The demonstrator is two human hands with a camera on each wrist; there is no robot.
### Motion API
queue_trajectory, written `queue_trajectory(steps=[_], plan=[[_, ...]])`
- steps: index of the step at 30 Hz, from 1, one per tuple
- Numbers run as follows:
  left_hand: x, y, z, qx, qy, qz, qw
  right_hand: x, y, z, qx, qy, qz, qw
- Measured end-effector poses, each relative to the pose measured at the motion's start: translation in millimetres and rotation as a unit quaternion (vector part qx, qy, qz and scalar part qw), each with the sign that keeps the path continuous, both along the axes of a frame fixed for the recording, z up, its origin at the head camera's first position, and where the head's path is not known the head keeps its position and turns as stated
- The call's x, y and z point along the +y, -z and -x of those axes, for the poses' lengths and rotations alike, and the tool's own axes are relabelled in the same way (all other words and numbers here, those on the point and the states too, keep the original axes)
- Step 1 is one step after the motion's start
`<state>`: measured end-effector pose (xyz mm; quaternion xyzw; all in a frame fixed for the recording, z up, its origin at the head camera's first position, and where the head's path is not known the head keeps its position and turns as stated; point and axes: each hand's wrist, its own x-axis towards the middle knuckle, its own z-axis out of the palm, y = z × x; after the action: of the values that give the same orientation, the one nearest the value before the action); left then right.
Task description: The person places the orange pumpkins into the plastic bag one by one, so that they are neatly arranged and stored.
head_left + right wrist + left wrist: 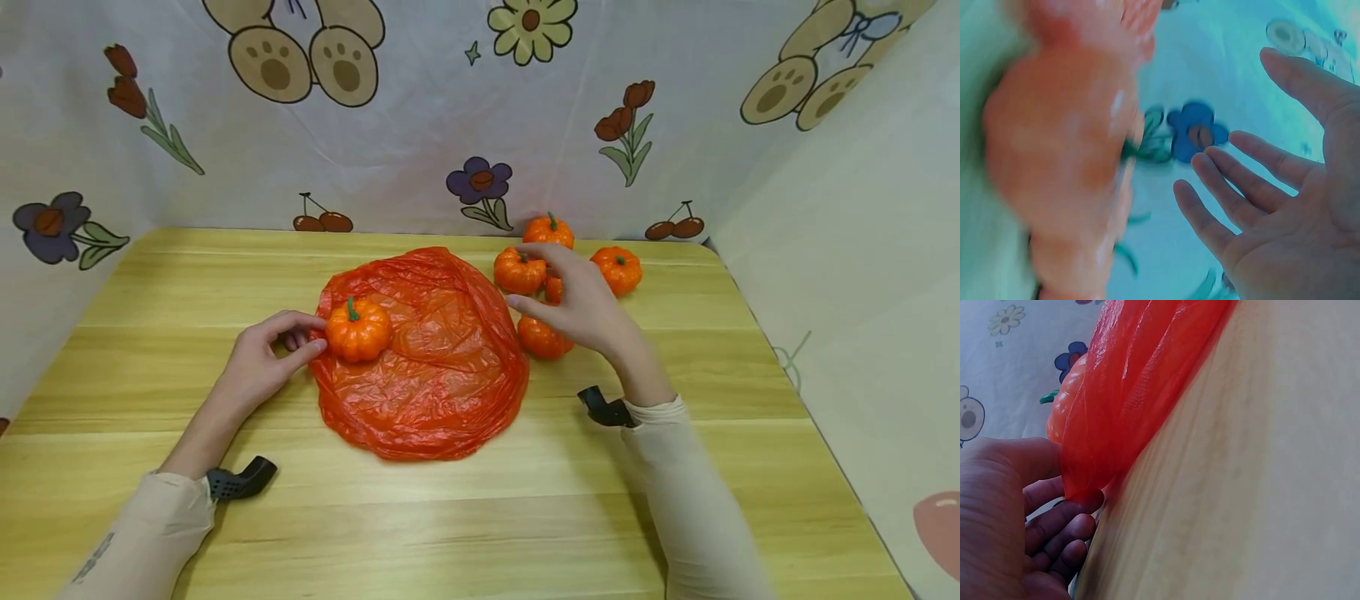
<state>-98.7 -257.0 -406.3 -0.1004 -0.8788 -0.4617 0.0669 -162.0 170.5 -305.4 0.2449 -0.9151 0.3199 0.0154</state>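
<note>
A red plastic bag (442, 392) lies spread on the table in a rough round, its rim bunched up. On its left part sits a small orange pumpkin (360, 335) with a green stem. My left hand (258, 358) pinches the bag's left rim between thumb and fingers, right beside that pumpkin; in the left wrist view the red film (1129, 406) runs up from the fingertips. Over a cluster of pumpkins (542, 337) right of the bag hovers my right hand (581, 300), fingers spread and holding nothing. It partly covers them. A blurred pumpkin (1060, 131) looms beside it in the right wrist view.
More small pumpkins stand at the back, one near the wall (550, 230) and another farther right (618, 271). The wooden table (465, 533) meets a printed cloth (405, 158) behind and a pale wall (847, 275) on the right.
</note>
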Motion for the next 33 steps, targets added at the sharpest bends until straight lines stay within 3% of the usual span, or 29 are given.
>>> queue_trajectory(steps=[8,14,33], plan=[[-2,1.8,0.1,0.0,-0.001,0.005,1.0,55,4.6,0.6,-0.01,0.048,0.011,0.999],[-2,1.7,-0.6,0.003,-0.002,0.003,1.0,80,4.4,-4.0,-0.014,0.076,-0.003,0.997],[-1,3.5,-0.6,0.0,-0.002,0.005,1.0,85,8.1,-8.4,0.008,0.056,0.006,0.998]])
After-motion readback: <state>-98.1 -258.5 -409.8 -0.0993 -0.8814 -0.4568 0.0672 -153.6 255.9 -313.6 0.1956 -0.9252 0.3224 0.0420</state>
